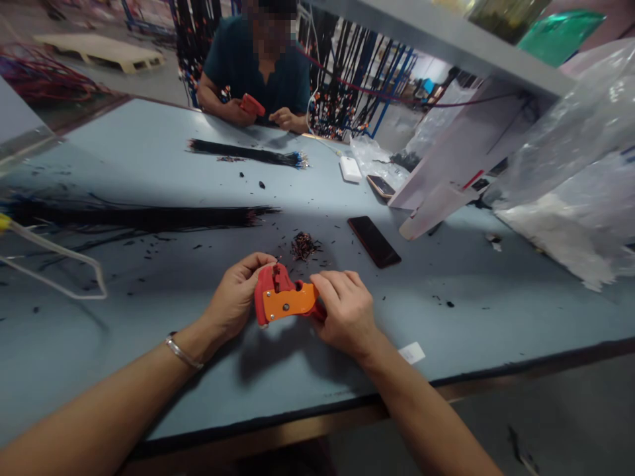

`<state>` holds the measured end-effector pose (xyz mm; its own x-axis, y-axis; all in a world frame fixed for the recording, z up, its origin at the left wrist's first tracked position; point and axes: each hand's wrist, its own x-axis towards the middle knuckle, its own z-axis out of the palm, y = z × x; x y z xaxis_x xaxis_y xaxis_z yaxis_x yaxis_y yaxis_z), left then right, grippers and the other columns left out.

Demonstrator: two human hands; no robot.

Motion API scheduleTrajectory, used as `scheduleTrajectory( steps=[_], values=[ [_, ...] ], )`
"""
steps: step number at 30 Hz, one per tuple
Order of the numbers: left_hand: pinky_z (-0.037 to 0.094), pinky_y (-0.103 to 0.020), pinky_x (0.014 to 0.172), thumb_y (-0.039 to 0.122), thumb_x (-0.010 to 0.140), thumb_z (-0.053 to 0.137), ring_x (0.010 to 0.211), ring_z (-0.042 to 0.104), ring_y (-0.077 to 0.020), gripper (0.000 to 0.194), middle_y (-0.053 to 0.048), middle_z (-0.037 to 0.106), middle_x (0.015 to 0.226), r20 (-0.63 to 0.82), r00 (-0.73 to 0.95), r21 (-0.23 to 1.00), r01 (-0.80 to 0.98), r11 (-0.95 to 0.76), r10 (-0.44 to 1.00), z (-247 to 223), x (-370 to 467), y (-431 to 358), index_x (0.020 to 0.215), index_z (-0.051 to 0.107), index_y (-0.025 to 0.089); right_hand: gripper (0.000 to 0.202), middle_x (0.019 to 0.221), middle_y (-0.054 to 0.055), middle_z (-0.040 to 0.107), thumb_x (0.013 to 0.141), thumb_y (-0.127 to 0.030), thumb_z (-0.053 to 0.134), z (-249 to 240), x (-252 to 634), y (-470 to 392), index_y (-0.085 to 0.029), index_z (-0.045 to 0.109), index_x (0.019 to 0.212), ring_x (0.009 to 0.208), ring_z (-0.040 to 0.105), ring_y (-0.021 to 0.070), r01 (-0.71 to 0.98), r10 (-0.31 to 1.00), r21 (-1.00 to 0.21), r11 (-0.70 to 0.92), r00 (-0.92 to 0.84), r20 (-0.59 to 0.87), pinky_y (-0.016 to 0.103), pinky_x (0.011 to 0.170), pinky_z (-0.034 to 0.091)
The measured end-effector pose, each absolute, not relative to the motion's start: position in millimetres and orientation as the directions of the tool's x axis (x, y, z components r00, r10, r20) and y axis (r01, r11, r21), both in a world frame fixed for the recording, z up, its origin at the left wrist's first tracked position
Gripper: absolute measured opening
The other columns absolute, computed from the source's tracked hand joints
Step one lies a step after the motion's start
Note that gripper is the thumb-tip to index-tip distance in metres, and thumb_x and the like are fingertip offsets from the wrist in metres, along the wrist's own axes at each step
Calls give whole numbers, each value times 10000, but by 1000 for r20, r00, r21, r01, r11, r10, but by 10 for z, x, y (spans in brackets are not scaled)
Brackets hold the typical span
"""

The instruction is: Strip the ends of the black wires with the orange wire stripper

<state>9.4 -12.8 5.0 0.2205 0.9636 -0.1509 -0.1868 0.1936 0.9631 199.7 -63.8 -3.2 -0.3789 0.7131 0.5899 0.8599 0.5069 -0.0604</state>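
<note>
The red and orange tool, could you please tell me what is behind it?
Just beyond the tool lies a pile of scraps on the table; whatever the tool itself covers cannot be seen.

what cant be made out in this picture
- whatever the left hand pinches: head view, hidden by its fingers and the red-orange tool
- the tool's handles: head view, mostly covered by the right hand
- long black wire bundle's far left: head view, edge cuts it off
- white label's print: head view, too small
</note>
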Motion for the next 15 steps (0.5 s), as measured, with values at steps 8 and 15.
scheduleTrajectory(
  steps=[8,15],
  values=[
    [480,-211,575,300,718,724,620,588,-123,154,-3,657,734,-94,323,986,-104,134,942,-66,70,-142,816,672,194,330,1003,150,686,810,-271,544,-22,1958,-643,-106,602,1089,886,621,261,863,705,-40,504,-384,596,416,835,384],
    [546,-292,685,398,654,768,722,649,-192,265,-51,710,801,-15,405,999,-35,32,914,34,70,-169,790,683,187,339,1002,160,673,849,-299,538,-5,1982,-629,-95,611,1109,911,620,269,876,725,-51,480,-363,585,420,844,367]
  ],
)
